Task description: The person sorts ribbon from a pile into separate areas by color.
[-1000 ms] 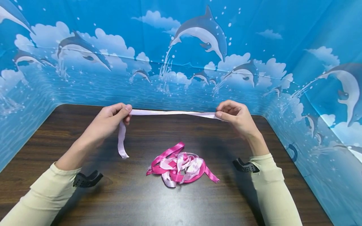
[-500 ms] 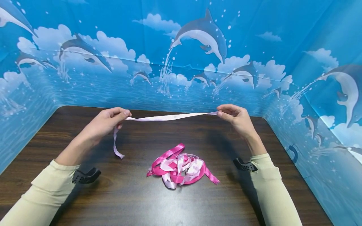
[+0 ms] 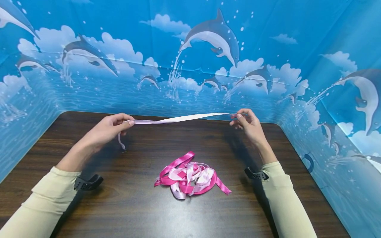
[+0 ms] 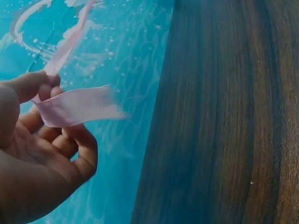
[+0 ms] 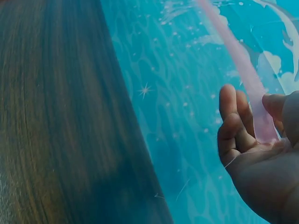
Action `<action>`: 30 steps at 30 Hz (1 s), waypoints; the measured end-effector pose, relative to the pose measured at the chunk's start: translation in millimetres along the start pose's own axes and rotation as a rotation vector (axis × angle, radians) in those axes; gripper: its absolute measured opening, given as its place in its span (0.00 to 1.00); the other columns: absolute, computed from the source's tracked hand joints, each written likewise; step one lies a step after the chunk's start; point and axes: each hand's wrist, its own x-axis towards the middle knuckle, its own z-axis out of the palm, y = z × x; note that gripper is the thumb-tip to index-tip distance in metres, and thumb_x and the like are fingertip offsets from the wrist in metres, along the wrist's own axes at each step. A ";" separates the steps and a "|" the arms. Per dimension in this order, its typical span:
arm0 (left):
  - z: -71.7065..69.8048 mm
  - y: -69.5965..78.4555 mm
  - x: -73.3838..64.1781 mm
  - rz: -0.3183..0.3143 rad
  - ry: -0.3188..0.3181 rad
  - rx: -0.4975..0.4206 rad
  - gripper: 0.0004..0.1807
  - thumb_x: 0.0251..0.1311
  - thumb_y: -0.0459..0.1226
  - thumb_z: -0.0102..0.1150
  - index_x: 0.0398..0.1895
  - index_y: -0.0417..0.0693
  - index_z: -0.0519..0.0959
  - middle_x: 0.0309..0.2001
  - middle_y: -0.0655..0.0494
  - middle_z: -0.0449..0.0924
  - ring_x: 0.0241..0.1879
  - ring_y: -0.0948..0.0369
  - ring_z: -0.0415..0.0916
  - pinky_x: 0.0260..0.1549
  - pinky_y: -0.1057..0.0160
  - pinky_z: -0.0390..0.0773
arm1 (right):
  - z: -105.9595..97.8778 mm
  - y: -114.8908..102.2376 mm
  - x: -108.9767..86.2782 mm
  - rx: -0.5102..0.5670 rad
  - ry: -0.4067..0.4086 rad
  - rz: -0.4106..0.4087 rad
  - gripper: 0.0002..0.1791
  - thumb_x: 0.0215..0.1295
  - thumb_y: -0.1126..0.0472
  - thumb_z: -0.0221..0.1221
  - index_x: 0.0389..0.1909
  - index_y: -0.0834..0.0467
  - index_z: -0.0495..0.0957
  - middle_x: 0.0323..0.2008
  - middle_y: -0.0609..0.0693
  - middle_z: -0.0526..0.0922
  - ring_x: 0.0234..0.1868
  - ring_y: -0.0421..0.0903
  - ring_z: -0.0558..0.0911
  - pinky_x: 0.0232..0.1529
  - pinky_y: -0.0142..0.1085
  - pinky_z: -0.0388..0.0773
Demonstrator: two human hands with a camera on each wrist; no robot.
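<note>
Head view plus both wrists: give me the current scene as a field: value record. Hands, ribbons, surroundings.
left hand: left hand pinches pale pink ribbon between thumb and fingers
right hand: right hand pinches the same ribbon near its other end
held ribbon: stretched between the hands, raised off the table
loose end: short tail hanging free from the left hand
pile: tangled bright pink and pale ribbons, on the table, apart from the held ribbon
backdrop: blue dolphin-print sheet behind the table
</note>
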 end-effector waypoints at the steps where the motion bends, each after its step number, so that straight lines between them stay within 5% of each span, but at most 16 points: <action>1: -0.7 -1.0 0.5 0.008 -0.008 -0.027 0.25 0.75 0.54 0.52 0.57 0.43 0.75 0.40 0.45 0.70 0.38 0.48 0.71 0.35 0.53 0.75 | -0.9 2.0 0.3 -0.004 -0.011 0.014 0.15 0.80 0.54 0.51 0.57 0.59 0.68 0.50 0.66 0.79 0.42 0.53 0.84 0.40 0.40 0.76; 4: -2.9 -4.7 2.0 0.019 -0.029 -0.101 0.24 0.77 0.53 0.48 0.51 0.38 0.73 0.38 0.48 0.69 0.36 0.52 0.71 0.31 0.57 0.73 | -2.5 6.8 0.8 0.005 -0.016 0.063 0.17 0.80 0.53 0.52 0.57 0.60 0.67 0.42 0.64 0.81 0.36 0.51 0.84 0.35 0.38 0.74; 11: -8.5 -17.6 4.4 -0.039 0.043 -0.124 0.24 0.76 0.55 0.50 0.48 0.39 0.74 0.32 0.56 0.72 0.31 0.60 0.73 0.22 0.61 0.70 | -5.9 21.8 1.4 0.302 0.029 0.153 0.16 0.72 0.64 0.63 0.51 0.72 0.77 0.40 0.58 0.83 0.38 0.48 0.82 0.37 0.34 0.78; 17: -12.0 -32.6 9.6 -0.073 0.123 -0.059 0.28 0.76 0.55 0.51 0.51 0.35 0.75 0.33 0.52 0.74 0.33 0.59 0.76 0.35 0.63 0.78 | -11.1 33.4 0.6 0.374 0.086 0.140 0.12 0.73 0.66 0.61 0.50 0.71 0.81 0.41 0.57 0.84 0.40 0.49 0.83 0.42 0.35 0.79; 24: -11.8 -46.4 16.3 -0.157 0.153 -0.018 0.32 0.75 0.57 0.50 0.54 0.32 0.74 0.33 0.55 0.74 0.33 0.62 0.75 0.38 0.61 0.77 | -15.1 49.7 0.9 0.128 0.223 0.147 0.17 0.68 0.65 0.67 0.55 0.65 0.82 0.39 0.57 0.85 0.36 0.48 0.85 0.41 0.36 0.78; 30: -10.6 -51.0 20.8 -0.174 0.175 -0.023 0.30 0.75 0.55 0.52 0.53 0.32 0.75 0.32 0.56 0.75 0.31 0.65 0.75 0.35 0.62 0.77 | -15.9 59.3 0.5 -0.175 0.234 0.143 0.17 0.68 0.62 0.68 0.52 0.68 0.82 0.37 0.54 0.86 0.38 0.45 0.83 0.41 0.32 0.78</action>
